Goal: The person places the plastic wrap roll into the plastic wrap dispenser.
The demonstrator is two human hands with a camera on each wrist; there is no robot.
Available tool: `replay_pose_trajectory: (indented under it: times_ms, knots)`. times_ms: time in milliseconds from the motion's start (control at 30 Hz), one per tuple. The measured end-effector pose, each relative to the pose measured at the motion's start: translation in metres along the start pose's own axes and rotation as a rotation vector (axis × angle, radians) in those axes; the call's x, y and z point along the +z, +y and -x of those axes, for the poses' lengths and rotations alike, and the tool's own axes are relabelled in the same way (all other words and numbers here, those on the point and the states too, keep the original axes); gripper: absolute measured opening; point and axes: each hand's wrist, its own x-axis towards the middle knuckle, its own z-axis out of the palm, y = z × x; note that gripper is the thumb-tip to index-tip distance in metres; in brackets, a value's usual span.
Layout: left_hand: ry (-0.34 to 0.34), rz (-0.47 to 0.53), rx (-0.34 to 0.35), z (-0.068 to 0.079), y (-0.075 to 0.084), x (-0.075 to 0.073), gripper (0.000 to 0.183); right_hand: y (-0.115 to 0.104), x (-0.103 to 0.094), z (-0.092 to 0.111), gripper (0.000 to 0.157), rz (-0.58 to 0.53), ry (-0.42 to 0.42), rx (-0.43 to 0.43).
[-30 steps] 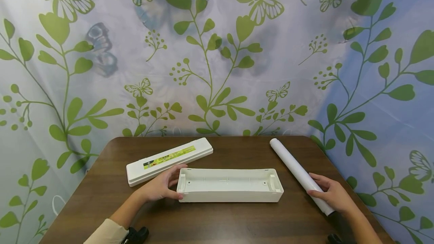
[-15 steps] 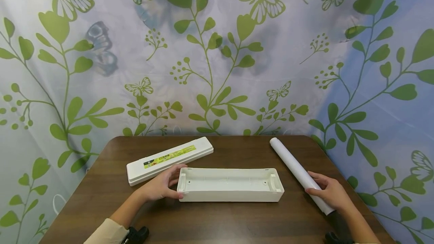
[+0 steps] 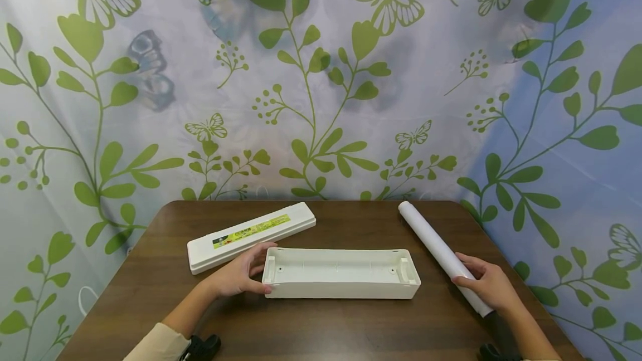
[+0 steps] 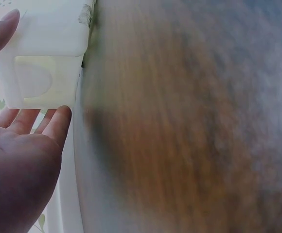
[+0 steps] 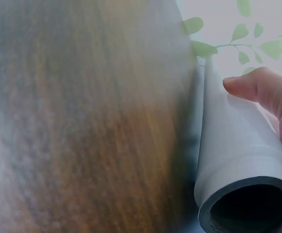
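Note:
An open white plastic box [image 3: 336, 289], long and narrow, sits in the middle of the table with its hollow side up. My left hand [image 3: 236, 277] holds its left end, thumb at the front corner and fingers at the back one. In the left wrist view the fingers and thumb lie on opposite sides of the box end [image 4: 48, 80]. At the right, a long white roll [image 3: 436, 244] lies slanted. My right hand [image 3: 489, 286] grips its near part, thumb on top. In the right wrist view the roll [image 5: 238, 141] shows a dark hollow core; some fingers are hidden behind it.
A white lid [image 3: 271, 233] with a yellow-green label lies slanted behind the box, to the left. The brown wooden table [image 3: 346, 327] ends at a hanging cloth [image 3: 321, 88] printed with green leaves and butterflies.

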Motion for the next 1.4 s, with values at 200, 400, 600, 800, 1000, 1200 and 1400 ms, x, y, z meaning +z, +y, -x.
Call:
replay_pose_trajectory:
  times_ms: [200,400,600,800,1000,1200,1400]
  knots:
    - [-0.001,0.0,-0.012,0.0,0.0,0.0,0.098,-0.003,-0.001,-0.001,0.07,-0.012,0.021,-0.024]
    - [-0.001,0.003,-0.022,0.0,0.0,-0.001,0.1,-0.007,-0.002,-0.003,0.068,-0.043,0.025,-0.061]
    - [-0.004,0.002,-0.018,0.0,0.001,-0.001,0.099,-0.014,-0.004,-0.004,0.069,-0.064,0.031,-0.087]
    - [-0.003,-0.004,-0.017,0.0,0.001,0.0,0.098,-0.02,-0.005,-0.006,0.067,-0.062,0.049,-0.123]
    - [-0.001,-0.005,-0.027,0.0,0.002,0.0,0.099,-0.03,-0.009,-0.007,0.066,-0.062,0.039,-0.12]
    - [-0.004,-0.002,-0.03,0.0,0.001,0.0,0.1,-0.04,-0.013,-0.009,0.064,-0.036,0.024,-0.147]
    - [-0.007,0.004,-0.031,0.0,0.0,0.0,0.099,-0.048,-0.016,-0.012,0.065,-0.007,0.022,-0.176]
